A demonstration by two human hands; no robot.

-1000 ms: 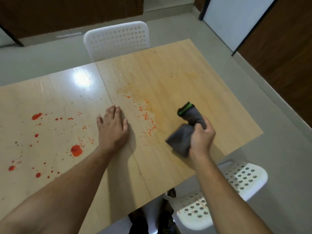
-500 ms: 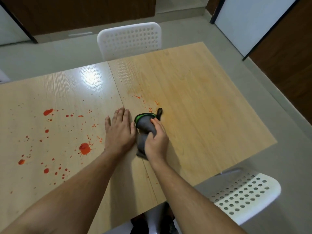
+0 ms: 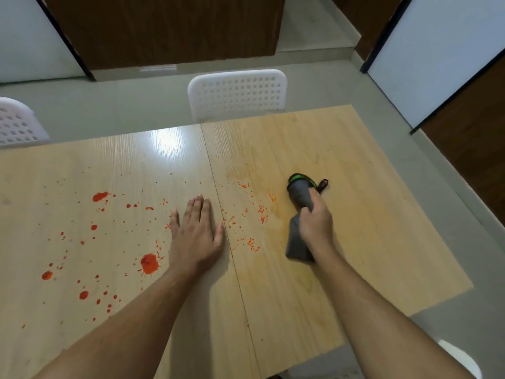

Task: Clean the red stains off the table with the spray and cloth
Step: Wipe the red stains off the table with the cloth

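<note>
Wood-grain surface (image 3: 341, 165) seen from above, made of two pale panels joined by a seam that runs from the far edge toward the viewer. The left hand (image 3: 195, 233) lies flat on the left panel just beside the seam, palm down, fingers straight and close together, holding nothing. The right hand (image 3: 315, 221) is on the right panel, fingers curled round a bunched dark grey cloth (image 3: 299, 199) with a bright green edge at its far end and a small dark loop sticking out beside it. The lower part of the cloth hangs out below the hand and touches the wood.

Red stains (image 3: 149, 263) cover much of the left panel: one large blot just left of the left wrist, another large one farther back on the left, and many small drops scattered between and around them. Fine red specks (image 3: 251, 214) lie on the right panel, between the two hands. The wood around the cloth has a faint orange smear.

A white perforated chair (image 3: 237, 91) stands at the far side of the surface, at the seam. Part of a second white chair (image 3: 16, 121) shows at the left edge, and a white curved piece shows at the bottom right corner. Grey floor, dark wood panelling and white panels surround the scene. No spray bottle is in view.
</note>
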